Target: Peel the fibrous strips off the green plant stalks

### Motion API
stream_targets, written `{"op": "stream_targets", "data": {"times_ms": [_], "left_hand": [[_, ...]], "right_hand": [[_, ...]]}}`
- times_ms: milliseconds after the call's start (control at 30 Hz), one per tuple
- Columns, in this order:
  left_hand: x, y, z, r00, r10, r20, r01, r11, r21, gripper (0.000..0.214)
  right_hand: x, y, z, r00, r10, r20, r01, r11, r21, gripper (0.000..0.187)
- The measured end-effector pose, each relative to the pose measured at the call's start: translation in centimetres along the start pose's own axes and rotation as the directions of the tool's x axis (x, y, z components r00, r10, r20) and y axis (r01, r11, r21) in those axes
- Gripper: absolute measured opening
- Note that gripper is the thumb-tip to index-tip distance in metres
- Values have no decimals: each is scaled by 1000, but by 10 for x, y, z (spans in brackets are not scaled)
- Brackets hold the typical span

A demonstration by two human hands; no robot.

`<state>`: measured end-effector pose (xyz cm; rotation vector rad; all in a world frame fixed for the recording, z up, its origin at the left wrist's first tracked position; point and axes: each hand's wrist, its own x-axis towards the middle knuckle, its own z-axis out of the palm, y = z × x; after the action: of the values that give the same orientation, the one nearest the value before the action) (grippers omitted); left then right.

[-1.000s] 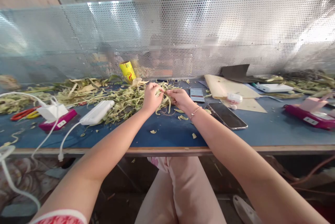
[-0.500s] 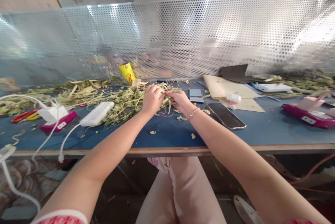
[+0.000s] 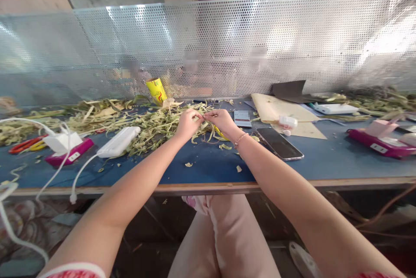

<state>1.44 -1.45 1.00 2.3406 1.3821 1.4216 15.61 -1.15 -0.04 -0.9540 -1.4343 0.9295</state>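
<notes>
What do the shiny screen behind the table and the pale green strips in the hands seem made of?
The perforated screen looks like sheet metal: silvery glare, regular small holes. The pale green strips, pinched between left hand and right hand, look like plant stalk peel: matt, fibrous, curling.

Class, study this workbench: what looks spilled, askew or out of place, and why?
Loose plant strips lie strewn across the blue table, with scraps near its front edge. A white cable dangles over that edge at the left. The phone lies askew among the litter.

Bright, screen (image 3: 292, 40) glare, edges warped
</notes>
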Motion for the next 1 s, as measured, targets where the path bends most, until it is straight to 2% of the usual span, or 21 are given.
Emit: {"op": "stream_targets", "data": {"times_ms": [133,267,367,467,533,600,767,1000], "left_hand": [[2,-3,-1,995,-71,76,77,994,-84,13],[3,-6,1,993,-86,82,94,991,-99,12],[3,-8,3,994,-82,65,88,992,-86,9],[2,-9,6,994,-89,71,94,993,-70,10],[2,-10,7,992,-92,90,98,993,-68,11],[1,-10,8,989,-89,120,98,992,-74,11],[-2,-6,9,974,-61,220,88,990,-112,12],[-2,-7,11,962,-89,257,129,982,-141,14]], "right_hand": [[2,2,-1,999,-39,25,40,996,-78,12],[2,-2,-4,998,-66,-2,64,970,-236,13],[2,-7,-10,969,-249,-14,211,850,-483,18],[4,-9,-16,940,-329,87,311,730,-608,17],[5,-8,-20,944,-296,145,318,701,-639,17],[6,-8,-23,951,-266,155,301,692,-656,20],[7,-10,-25,964,-255,77,240,707,-665,18],[4,-13,-22,948,-314,55,283,754,-593,16]]}}
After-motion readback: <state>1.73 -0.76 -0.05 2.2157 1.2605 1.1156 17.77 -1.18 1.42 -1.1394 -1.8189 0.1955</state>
